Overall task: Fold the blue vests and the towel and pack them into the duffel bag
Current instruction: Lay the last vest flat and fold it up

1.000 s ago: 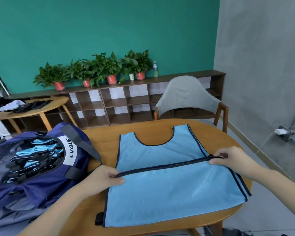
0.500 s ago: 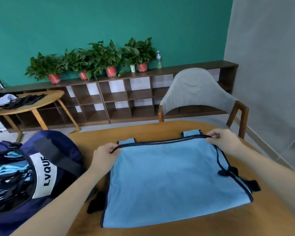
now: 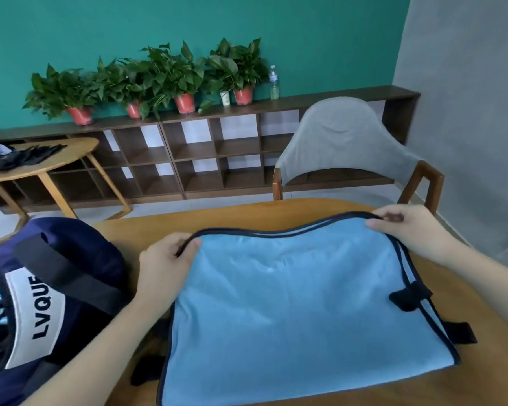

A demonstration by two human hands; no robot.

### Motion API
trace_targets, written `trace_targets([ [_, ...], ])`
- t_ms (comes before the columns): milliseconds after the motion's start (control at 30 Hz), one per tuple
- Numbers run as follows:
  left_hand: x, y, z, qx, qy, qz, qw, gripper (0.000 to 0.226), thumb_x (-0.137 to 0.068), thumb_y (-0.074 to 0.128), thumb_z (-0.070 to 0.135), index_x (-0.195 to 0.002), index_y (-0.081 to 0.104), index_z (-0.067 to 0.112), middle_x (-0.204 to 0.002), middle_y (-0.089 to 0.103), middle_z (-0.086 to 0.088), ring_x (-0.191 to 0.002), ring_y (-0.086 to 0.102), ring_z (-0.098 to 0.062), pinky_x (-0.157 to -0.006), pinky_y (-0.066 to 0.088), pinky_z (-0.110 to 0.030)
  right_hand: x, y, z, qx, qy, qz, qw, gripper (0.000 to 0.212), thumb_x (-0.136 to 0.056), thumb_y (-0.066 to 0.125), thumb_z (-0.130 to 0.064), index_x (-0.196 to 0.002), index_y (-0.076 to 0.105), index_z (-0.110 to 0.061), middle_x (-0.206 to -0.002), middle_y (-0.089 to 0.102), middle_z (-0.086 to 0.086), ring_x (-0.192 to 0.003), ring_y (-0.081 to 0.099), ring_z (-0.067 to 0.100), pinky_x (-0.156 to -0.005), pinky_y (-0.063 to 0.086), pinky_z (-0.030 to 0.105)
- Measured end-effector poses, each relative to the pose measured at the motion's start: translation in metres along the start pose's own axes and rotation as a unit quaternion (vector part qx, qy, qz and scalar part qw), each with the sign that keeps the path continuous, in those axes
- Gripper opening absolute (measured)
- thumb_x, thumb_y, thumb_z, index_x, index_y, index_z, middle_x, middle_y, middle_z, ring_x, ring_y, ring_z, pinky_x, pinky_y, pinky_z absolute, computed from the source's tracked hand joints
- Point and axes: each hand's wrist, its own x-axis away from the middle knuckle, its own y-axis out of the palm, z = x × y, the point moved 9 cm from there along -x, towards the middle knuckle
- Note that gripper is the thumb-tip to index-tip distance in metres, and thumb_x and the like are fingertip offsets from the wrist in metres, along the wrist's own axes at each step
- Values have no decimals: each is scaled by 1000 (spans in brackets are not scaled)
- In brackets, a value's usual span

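On wooden table (image 3: 276,212), both hands' grip pinches vest (image 3: 291,288) hem; teal wall (image 3: 188,24) behind

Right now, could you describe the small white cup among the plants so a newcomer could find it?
Look to the long wooden shelf unit under the teal wall. On top stand four red-potted plants; the cup sits just left of the rightmost red pot. It alone is white, and smaller than the pots.

Both hands, the left (image 3: 166,260) and the right (image 3: 405,230), have carried the blue vest's (image 3: 291,303) dark-trimmed hem up over its neckline, folding it in half.
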Motion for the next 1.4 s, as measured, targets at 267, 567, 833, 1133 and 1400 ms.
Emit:
trace_targets([
  [267, -69, 38, -34, -193, -70, -103, 973, 49, -97, 51, 58, -131, 58, 24, -108, 70, 1, -94, 64, -20, -77, 52, -35, -63, 11, 2, 131, 70, 32, 988, 53, -95, 66, -41, -138, 55, -13, -130, 64, 8, -122, 58, 30, -99, 47, 37],
  [567, 91, 104, 43, -102, 63, -235, 965, 63, -99, 50, 54, -155, 32, 32, -163, 28, 7, -151, 20, -11, -122, 14, -26, 83, 148, -28, 220, -98, -161, 957, 54, -102, 43, -51, -150, 42, -26, -155, 41, -10, -141, 38, 7, -114, 24, 17],
  [833, 115, 100, -15, -331, -31, -276, 902, 82, -89, 4, 82, -159, -5, 41, -168, -12, -11, -153, -16, -35, -124, -10, -48, 52, 61, 71, 401, 102, -2, 910, 79, -100, 14, -65, -160, 17, -13, -167, 16, 11, -154, 13, 28, -126, 12, 42],
  [1133, 101, 109, -10, -337, 97, -332, 875, 86, -85, 3, 88, -157, -12, 44, -166, -20, -2, -152, -25, -27, -124, -14, -47, 34, 94, 25, 418, -44, -81, 904, 73, -101, 23, -65, -160, 22, -22, -168, 15, -2, -155, 7, 16, -125, 5, 32],
  [1400, -26, 89, -33, -503, 126, -213, 828, 72, -100, -6, 61, -161, 15, 30, -168, 12, -10, -155, -1, -35, -122, -6, -57, 29, 99, 14, 439, -89, -115, 887, 68, -97, 27, -71, -146, 46, -28, -152, 44, -11, -138, 41, 13, -109, 41, 32],
])
